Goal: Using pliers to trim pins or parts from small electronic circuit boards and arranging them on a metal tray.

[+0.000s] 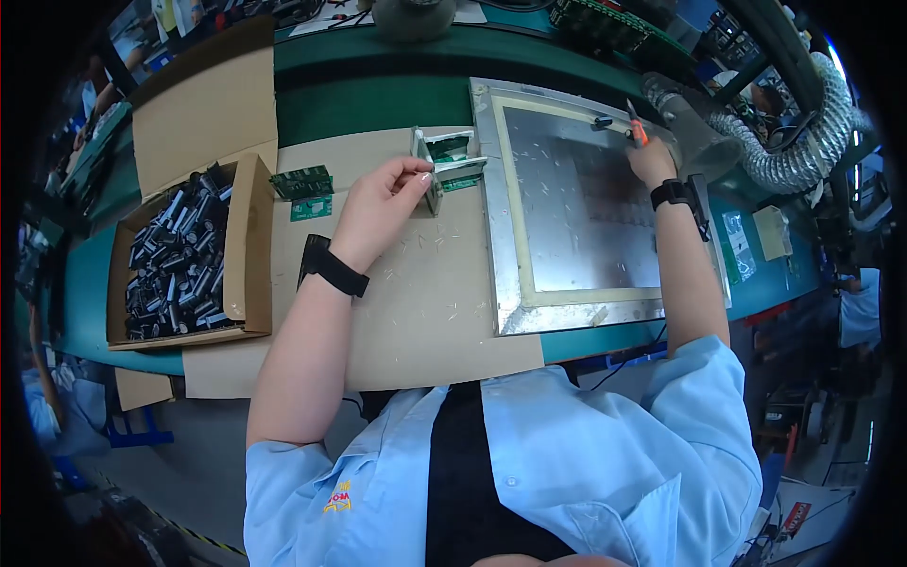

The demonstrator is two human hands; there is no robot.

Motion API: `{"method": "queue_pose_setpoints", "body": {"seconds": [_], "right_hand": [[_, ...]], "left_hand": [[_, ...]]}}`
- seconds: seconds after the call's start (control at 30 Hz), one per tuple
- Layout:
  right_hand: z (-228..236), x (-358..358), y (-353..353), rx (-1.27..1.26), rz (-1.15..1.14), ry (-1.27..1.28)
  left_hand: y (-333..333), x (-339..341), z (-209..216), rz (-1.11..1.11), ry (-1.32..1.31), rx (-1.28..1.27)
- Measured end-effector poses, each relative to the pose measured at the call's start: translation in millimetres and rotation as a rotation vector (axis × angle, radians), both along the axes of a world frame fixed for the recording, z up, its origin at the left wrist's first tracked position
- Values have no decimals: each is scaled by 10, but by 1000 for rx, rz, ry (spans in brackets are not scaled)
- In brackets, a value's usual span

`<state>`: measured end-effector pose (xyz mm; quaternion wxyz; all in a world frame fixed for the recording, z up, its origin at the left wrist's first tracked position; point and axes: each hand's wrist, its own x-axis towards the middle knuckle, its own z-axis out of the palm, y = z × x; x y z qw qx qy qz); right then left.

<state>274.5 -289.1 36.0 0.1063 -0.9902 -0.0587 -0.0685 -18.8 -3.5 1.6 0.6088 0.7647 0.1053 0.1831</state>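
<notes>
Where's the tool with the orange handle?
The orange-handled tool is in the right hand, toward the upper right of the head view, by the far right corner of the silver frame, left of the bendy hose.

Passage is left open over the near part of the cardboard sheet [406, 345] (thin clippings are strewn farther in); leftward it is blocked by the box [249, 248], ahead by the left hand [389, 194] and upright circuit boards [460, 171].

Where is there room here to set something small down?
Mostly free: the near strip of the cardboard sheet, between left forearm and metal frame; also the green strip beyond the sheet, right of the box flap. Crowded: the box of dark cylinders and the circuit boards by the left hand.
</notes>
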Motion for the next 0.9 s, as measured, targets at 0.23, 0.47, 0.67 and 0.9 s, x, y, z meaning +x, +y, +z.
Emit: {"method": "queue_pose_setpoints", "body": {"seconds": [0.23,0.47,0.67,0.9], "right_hand": [[-439,356,-358,-84,-119,-62],[-100,-134,86,324,97,120],[156,-825,541,1024,445,490],[338,-1759,1068,1252,689,839]], "left_hand": [[43,-15,-5,13,-34,-17],[55,-4,-5,32,-50,1],[-32,-43,90,26,-149,11],[-184,-87,208,42,-428,507]]}}
